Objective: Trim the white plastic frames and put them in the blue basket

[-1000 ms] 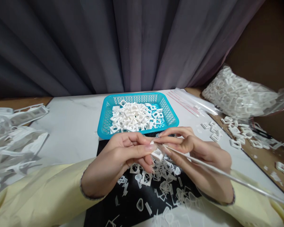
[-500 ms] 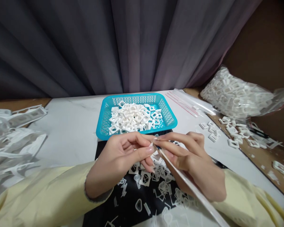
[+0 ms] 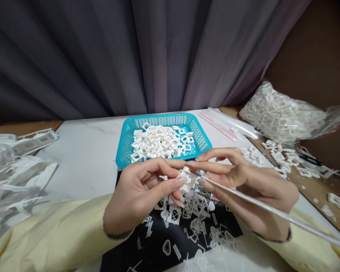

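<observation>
Between the thumb and fingers of my left hand (image 3: 147, 190) is a small white plastic piece (image 3: 186, 178), pinched above a black mat (image 3: 124, 241). My right hand (image 3: 252, 185) is closed round a slim white-handled tool (image 3: 260, 206), whose narrow tip meets the piece or lies right beside it. The handle slants down to the lower right. Which kind of blade or point it has is too small to tell. Beneath both hands lie thin white plastic scraps (image 3: 198, 223) in a loose heap. A blue basket (image 3: 120, 149) stands just beyond, holding many white frame-shaped pieces (image 3: 158, 139).
On the right are a clear bag of white pieces (image 3: 280, 113), loose frames (image 3: 293, 158) and flat plastic bags (image 3: 232, 122). White plastic sheets or runners (image 3: 19, 177) pile up on the left. A grey curtain (image 3: 155, 56) hangs behind the white tabletop (image 3: 82, 151).
My right hand has shifted right and turned, swinging the tool's handle to a flatter slant. The white piece now shows more between my hands. My left hand has barely moved.
</observation>
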`<state>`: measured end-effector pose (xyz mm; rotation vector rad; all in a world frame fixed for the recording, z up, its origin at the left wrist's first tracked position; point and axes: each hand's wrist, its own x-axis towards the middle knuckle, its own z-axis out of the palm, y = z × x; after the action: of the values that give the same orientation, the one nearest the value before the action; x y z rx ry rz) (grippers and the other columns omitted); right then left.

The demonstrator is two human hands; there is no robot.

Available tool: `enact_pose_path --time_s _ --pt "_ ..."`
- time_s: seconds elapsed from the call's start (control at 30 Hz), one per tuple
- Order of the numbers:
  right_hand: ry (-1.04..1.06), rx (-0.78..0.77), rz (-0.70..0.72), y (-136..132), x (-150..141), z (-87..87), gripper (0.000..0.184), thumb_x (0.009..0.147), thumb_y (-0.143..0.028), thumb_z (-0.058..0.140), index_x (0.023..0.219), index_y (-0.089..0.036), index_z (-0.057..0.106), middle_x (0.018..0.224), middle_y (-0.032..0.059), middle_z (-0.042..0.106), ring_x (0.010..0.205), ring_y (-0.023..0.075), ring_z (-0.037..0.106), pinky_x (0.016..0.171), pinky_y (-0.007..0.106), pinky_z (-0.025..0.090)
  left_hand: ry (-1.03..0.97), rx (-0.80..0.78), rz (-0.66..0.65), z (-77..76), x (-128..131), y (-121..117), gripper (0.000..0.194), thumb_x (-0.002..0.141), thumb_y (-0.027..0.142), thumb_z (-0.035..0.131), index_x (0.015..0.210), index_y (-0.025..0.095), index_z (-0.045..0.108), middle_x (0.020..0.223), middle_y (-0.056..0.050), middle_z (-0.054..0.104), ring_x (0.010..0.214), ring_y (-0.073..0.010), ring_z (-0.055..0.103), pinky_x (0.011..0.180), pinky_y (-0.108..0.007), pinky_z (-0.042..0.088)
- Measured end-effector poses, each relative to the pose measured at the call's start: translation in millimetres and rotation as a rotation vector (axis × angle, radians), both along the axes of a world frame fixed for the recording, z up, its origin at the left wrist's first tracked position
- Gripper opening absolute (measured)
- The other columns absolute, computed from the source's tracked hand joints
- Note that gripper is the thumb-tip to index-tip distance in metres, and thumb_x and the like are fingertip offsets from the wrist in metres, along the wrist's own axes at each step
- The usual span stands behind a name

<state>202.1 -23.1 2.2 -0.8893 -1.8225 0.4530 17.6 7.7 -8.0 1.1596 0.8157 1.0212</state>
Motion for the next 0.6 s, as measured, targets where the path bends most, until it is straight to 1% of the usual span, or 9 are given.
enact_pose_path --time_s 0.07,0.13,0.27,0.4,0.47,0.53,0.6 --pt "0.017 -0.017 0.029 0 0 2.7 0.015 0.075 -0.003 0.066 0.073 -0.016 0.059 0.092 0.0057 0.071 0.096 0.0208 0.064 0.084 0.041 0.056 -0.039 0.016 0.009 -0.4 1 -1 0.013 0.070 0.005 0.069 0.063 0.013 0.061 0.092 -0.004 0.072 0.044 -0.0079 0.063 0.047 -0.019 0.059" --pt "0.034 -0.026 0.043 -1 0 5.3 0.015 0.075 -0.003 0.066 0.075 -0.016 0.060 0.092 0.0059 0.071 0.098 0.0206 0.063 0.085 0.042 0.056 -0.048 0.023 -0.026 -1.1 0 0 0.013 0.071 0.004 0.068 0.064 0.013 0.061 0.092 -0.004 0.072 0.045 -0.0083 0.064 0.048 -0.018 0.059" --pt "0.032 -0.048 0.060 -1 1 5.7 0.014 0.075 -0.004 0.067 0.077 -0.017 0.062 0.096 0.0063 0.071 0.101 0.0208 0.062 0.087 0.043 0.056 -0.074 0.041 -0.044 -2.2 -2 1 0.014 0.071 0.002 0.067 0.064 0.014 0.061 0.084 -0.001 0.072 0.045 -0.0088 0.065 0.049 -0.017 0.058" --pt "-0.022 0.003 0.051 1 -1 1.6 0.015 0.074 -0.004 0.068 0.075 -0.017 0.060 0.098 0.0061 0.071 0.103 0.0212 0.061 0.090 0.043 0.054 -0.077 0.052 -0.083 -2.1 -3 2 0.014 0.072 0.003 0.066 0.066 0.014 0.062 0.076 0.000 0.070 0.047 -0.0104 0.066 0.050 -0.019 0.059" --pt "-0.029 0.026 0.048 1 0 3.7 0.014 0.075 -0.006 0.068 0.076 -0.018 0.060 0.098 0.0055 0.071 0.103 0.0220 0.062 0.090 0.043 0.054 -0.074 0.043 -0.106 -1.5 -4 3 0.014 0.074 0.003 0.066 0.067 0.014 0.061 0.078 -0.001 0.071 0.048 -0.0104 0.066 0.050 -0.019 0.059" --pt "-0.019 0.034 0.005 0 5 10.6 0.010 0.077 -0.011 0.067 0.078 -0.020 0.062 0.097 0.0049 0.071 0.102 0.0236 0.063 0.089 0.043 0.054 -0.082 0.025 -0.121 -0.8 -4 4 0.014 0.074 0.004 0.066 0.066 0.013 0.060 0.087 -0.003 0.072 0.046 -0.0088 0.065 0.050 -0.020 0.059" --pt "-0.021 0.040 -0.083 -3 16 19.5 0.005 0.081 -0.018 0.064 0.082 -0.023 0.065 0.095 0.0048 0.071 0.102 0.0257 0.064 0.088 0.044 0.053 -0.083 -0.002 -0.140 -0.2 -4 5 0.014 0.074 0.005 0.066 0.065 0.013 0.059 0.091 -0.006 0.073 0.045 -0.0082 0.063 0.048 -0.021 0.059"
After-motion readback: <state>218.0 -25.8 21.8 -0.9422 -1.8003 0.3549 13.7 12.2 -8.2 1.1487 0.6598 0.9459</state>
